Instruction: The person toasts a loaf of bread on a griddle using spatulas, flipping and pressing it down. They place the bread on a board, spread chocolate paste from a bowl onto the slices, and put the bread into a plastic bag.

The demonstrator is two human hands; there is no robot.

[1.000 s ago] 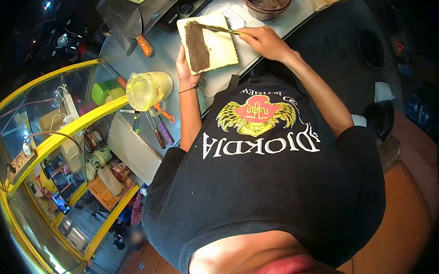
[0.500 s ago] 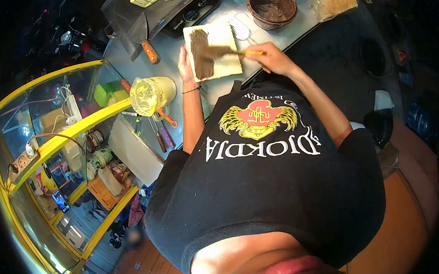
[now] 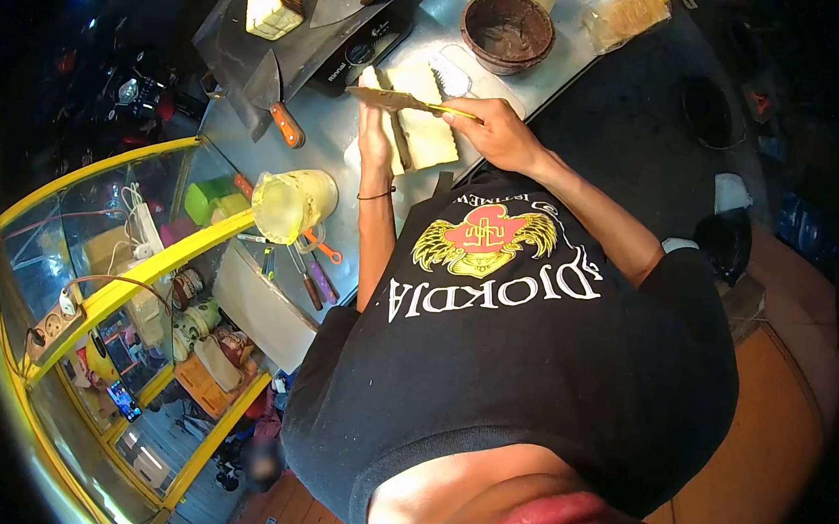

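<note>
My left hand (image 3: 374, 138) holds a pale bread slab (image 3: 430, 122) by its left side. The left part of the bread is folded up over the brown spread, which shows as a dark strip along the fold. In my right hand (image 3: 500, 133) is a yellow-handled spatula (image 3: 389, 99), its brown-coated blade lying across the top of the fold. A bowl of brown spread (image 3: 507, 36) stands beyond my right hand. The tub of yellow spread (image 3: 294, 203) is left of my left forearm.
A griddle (image 3: 251, 49) on a black stove (image 3: 359, 49) holds another bread piece (image 3: 273, 7) and metal scrapers. An orange-handled scraper (image 3: 287, 125) lies at its edge. A yellow-framed glass case (image 3: 120, 268) stands left; a bread pack (image 3: 627, 18) lies at top right.
The bread's left part has been folded over the spread. My right hand has moved the spatula left and slightly down, and it now lies over the fold.
</note>
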